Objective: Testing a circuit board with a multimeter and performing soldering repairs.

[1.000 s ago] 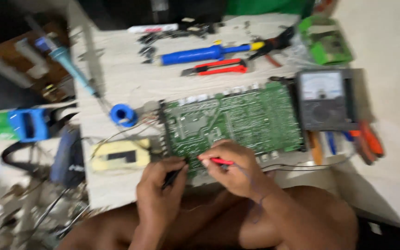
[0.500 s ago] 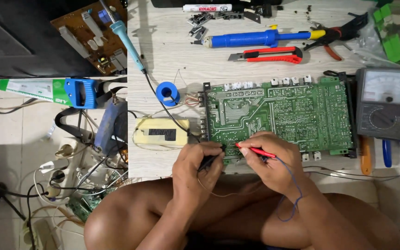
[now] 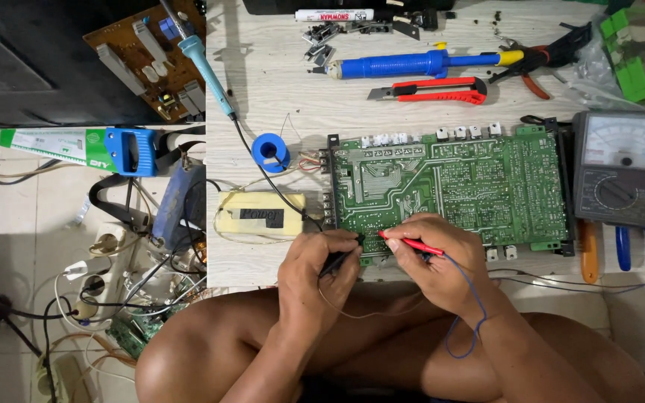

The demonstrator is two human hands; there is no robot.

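Wooden bench [image 3: 278, 89]: right hand [image 3: 434, 257] pinches red probe [image 3: 410, 243] on circuit board [image 3: 457, 186].

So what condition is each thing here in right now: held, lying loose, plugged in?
Left hand: gripping the black probe, tip at the board's near edge.
Right hand: pinching the red probe, tip on the board.
Green circuit board: flat, solder side up.
Analog multimeter: face up beside the board.
Soldering iron: lying unheld.
Utility knife: lying loose.

Left hand [image 3: 315, 272] black probe [image 3: 335, 261], right hand [image 3: 438, 261] red probe [image 3: 410, 243] — tips on green circuit board [image 3: 457, 183].
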